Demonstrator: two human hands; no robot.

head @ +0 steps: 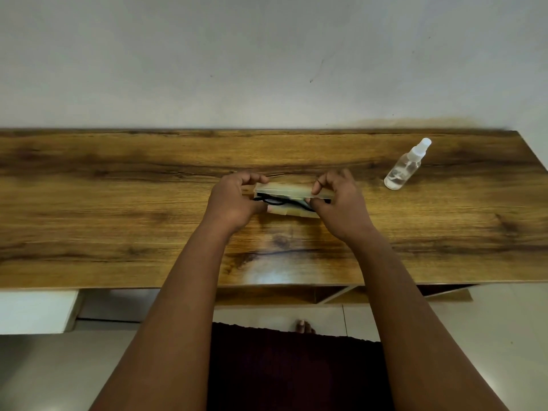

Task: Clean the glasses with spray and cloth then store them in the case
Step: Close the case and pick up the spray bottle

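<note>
- Translucent plastic case (292, 200) lying at the middle of the wood-grain worktop (118, 203), lid standing slightly ajar over the base, dark gap showing between the two along the near side.
- Black glasses (277, 201) sitting inside the case, frame showing through the gap; lenses not clearly discernible.
- Left hand (234, 200) gripping the left end of the case, fingers curling over the lid's top edge, thumb pressing at the near side by the base.
- Right hand (338, 200) gripping the right end of the case, fingertips bearing on the lid from above, thumb meeting the near edge beneath; dark ring (318, 181) showing on one finger.
- Both hands thus clamping the case between fingers and thumb, forearms reaching in from the near edge of the worktop.
- Clear spray bottle (404, 167) standing on the worktop well apart to the right of the case, white nozzle on top, touching neither hand.
- Cleaning cloth not identifiable anywhere in view.
- Pale wall (267, 54) rising behind the worktop's far edge; tiled floor (474, 336) and a bare foot (304, 327) showing below the near edge.
</note>
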